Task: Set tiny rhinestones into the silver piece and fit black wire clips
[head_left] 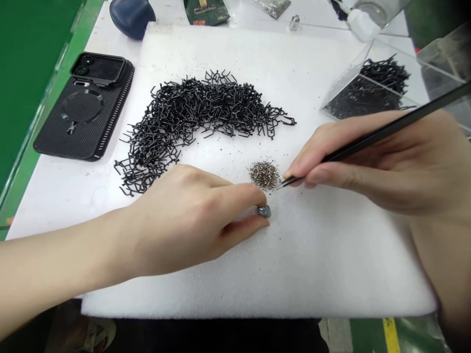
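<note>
My left hand (198,215) pinches a small, shiny dark-grey metallic piece (264,211) between thumb and forefinger, low over the white foam sheet (312,264). My right hand (371,162) is closed around slim black tweezers (353,147), held like a pen. Their fine tip points down-left at the edge of a small heap of tiny metallic bits (264,175), just above the grey piece. Whether the tip grips one of the bits is too small to tell. Behind my left hand, many thin bent black pieces (206,103) lie in a curved pile.
A black phone (84,105) lies at the left edge of the foam. At the right, a clear box (342,88) holds more black pieces. Along the back are a dark blue rounded object (132,17), a green packet (206,11) and a small clear bag (274,7).
</note>
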The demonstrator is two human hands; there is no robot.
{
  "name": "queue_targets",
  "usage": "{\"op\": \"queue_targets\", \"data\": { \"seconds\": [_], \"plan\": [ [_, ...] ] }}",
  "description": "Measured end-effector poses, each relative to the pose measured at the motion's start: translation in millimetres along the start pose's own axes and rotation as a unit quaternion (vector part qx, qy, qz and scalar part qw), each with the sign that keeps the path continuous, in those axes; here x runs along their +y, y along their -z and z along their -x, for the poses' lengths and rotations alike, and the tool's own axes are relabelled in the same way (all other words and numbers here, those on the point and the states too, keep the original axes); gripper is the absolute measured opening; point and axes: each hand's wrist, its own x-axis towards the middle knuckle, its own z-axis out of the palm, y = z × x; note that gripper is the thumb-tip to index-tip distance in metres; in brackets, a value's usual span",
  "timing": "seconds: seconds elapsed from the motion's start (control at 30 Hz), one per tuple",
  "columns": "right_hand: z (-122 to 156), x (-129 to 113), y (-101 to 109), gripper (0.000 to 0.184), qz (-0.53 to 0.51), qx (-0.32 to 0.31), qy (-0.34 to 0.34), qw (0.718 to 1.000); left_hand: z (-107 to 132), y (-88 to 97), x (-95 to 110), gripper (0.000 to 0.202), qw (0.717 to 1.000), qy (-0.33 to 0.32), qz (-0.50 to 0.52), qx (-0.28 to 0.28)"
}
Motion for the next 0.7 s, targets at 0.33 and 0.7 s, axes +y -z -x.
{"op": "queue_targets", "data": {
  "seconds": [0.33, 0.7],
  "plan": [
    [-3, 9, 9, 0.006, 0.005, -0.006, -0.018, 1.0, -2, -3.4, 4, 0.015, 1.0, 0.0, 0.018, 0.002],
    [-1, 18, 11, 0.006, 0.003, -0.029, 0.018, 0.999, -4, -1.8, 5, 0.013, 1.0, 0.004, 0.018, 0.003]
  ]
}}
